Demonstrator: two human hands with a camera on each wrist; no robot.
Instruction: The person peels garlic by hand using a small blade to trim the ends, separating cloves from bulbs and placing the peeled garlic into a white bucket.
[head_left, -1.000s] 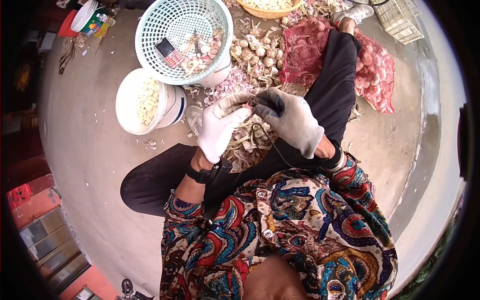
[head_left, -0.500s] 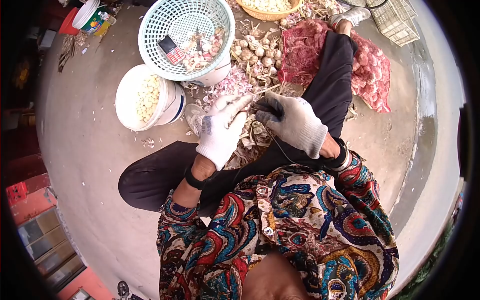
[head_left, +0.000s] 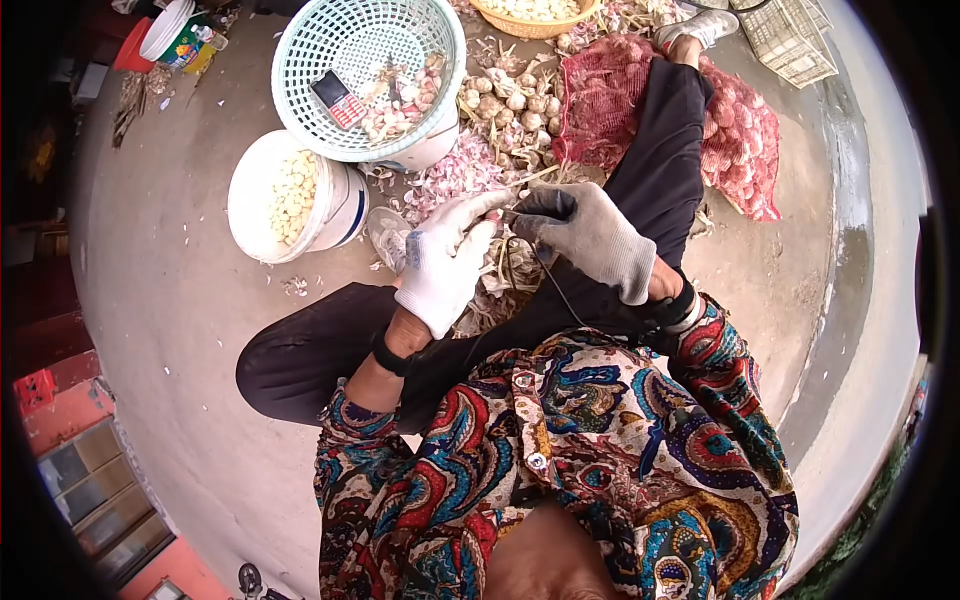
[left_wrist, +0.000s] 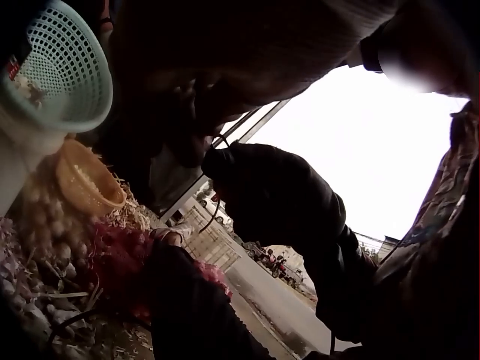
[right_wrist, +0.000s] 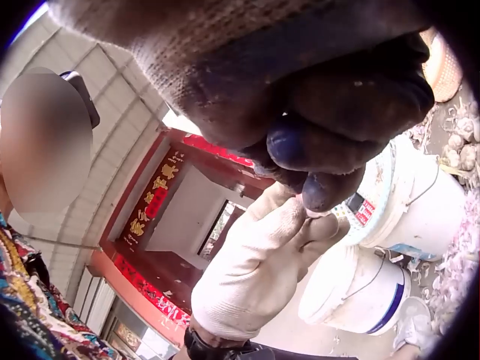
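The left hand (head_left: 440, 265), in a white glove, has its thumb and fingers together on a small pale pink piece (right_wrist: 319, 214) that looks like a garlic clove, mostly covered by fingers. Facing it, the right hand (head_left: 595, 245) wears a greyish glove with dark fingers, curled around a thin dark tool (left_wrist: 224, 140) whose tip shows at the fingertips. The fingertips of both hands come close together over the heap of garlic skins (head_left: 495, 305). A dark cord (head_left: 565, 300) hangs below the right hand toward the lap.
Beyond the hands lie pink peelings (head_left: 455, 175) and garlic bulbs (head_left: 515, 100). A pale green basket (head_left: 290, 90) with a phone (head_left: 340, 98) sits on a bucket. Left of it stands a white bucket (head_left: 345, 205) of peeled cloves. A red net sack (head_left: 740, 140) lies beyond the right leg.
The hands were together at a pinkish piece one second ago, then stood apart half a second ago. Now their fingertips are close again.
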